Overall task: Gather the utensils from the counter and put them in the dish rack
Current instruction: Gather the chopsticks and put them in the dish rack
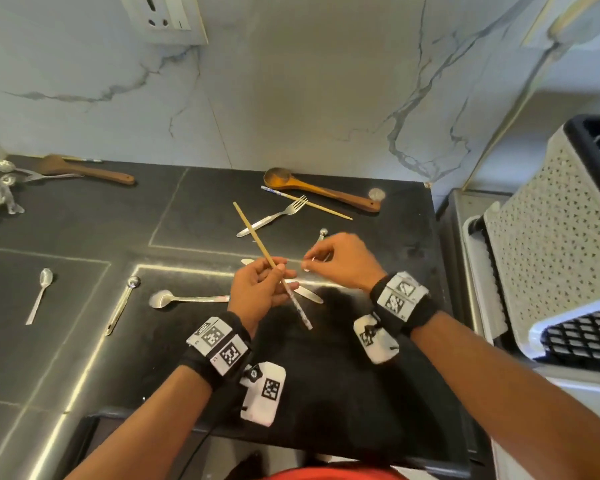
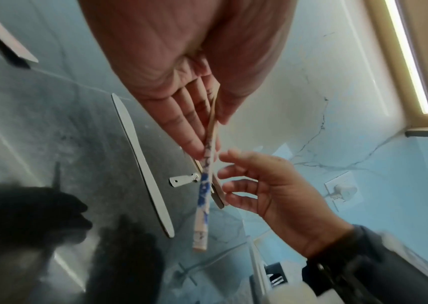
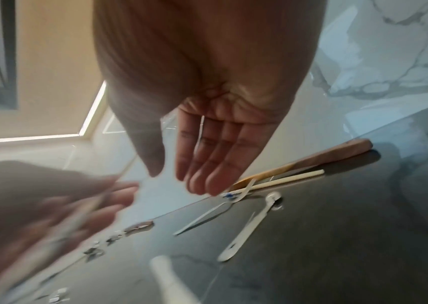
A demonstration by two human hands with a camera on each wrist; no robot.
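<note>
Pinching thin wooden chopstick w/ blue-white end, left hand may drop it; right hand fingers loose, apart.

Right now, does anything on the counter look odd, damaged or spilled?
Nothing spilled or broken. Utensils lie scattered at all angles; a fork lies across a chopstick beside the wooden spoon. The left hand holds the other chopstick.

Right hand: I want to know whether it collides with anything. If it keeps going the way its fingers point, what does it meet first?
Most likely the chopstick held in the left hand; the right hand, fingers open, points left at it. Depth is uncertain.
</note>
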